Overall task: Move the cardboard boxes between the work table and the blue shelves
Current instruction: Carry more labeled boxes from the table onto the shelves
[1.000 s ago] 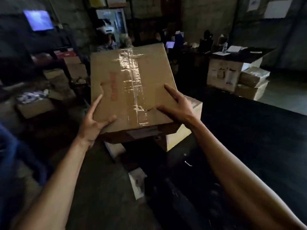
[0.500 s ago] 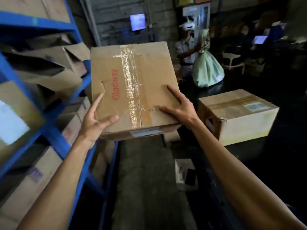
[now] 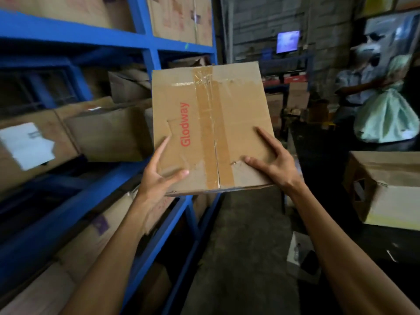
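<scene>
- Blue shelves (image 3: 75, 37) filling the nine-to-twelve o'clock part of the view, with stacked cartons (image 3: 106, 133) on every level, some with open flaps, one at nine o'clock bearing a white label (image 3: 27, 145).
- Dark work table (image 3: 341, 155) stretching along the three-to-five o'clock side, edge facing the aisle.
- Grey concrete floor (image 3: 241, 246) running down the aisle at six o'clock, between shelves and table.
- Held in the air at the centre: taped cardboard box (image 3: 211, 123), printed "Glodway" in red, brown tape down its middle, tilted up, just beside the shelf front at mid level, resting on neither shelf nor table.
- Second cardboard box (image 3: 386, 189) sitting on the table at three o'clock, hand-hole in its near end.
- Pale green bag (image 3: 386, 119) at two o'clock, next to a person in a light shirt (image 3: 354, 85).
- Left hand (image 3: 159, 178) gripping the held box at its seven o'clock corner, thumb laid on top, forefinger along the side edge.
- Right hand (image 3: 275, 160) gripping the same box at its five o'clock corner, thumb and forefinger spread on top.
- Lit screen (image 3: 288, 41) glowing on the far wall at one o'clock.
</scene>
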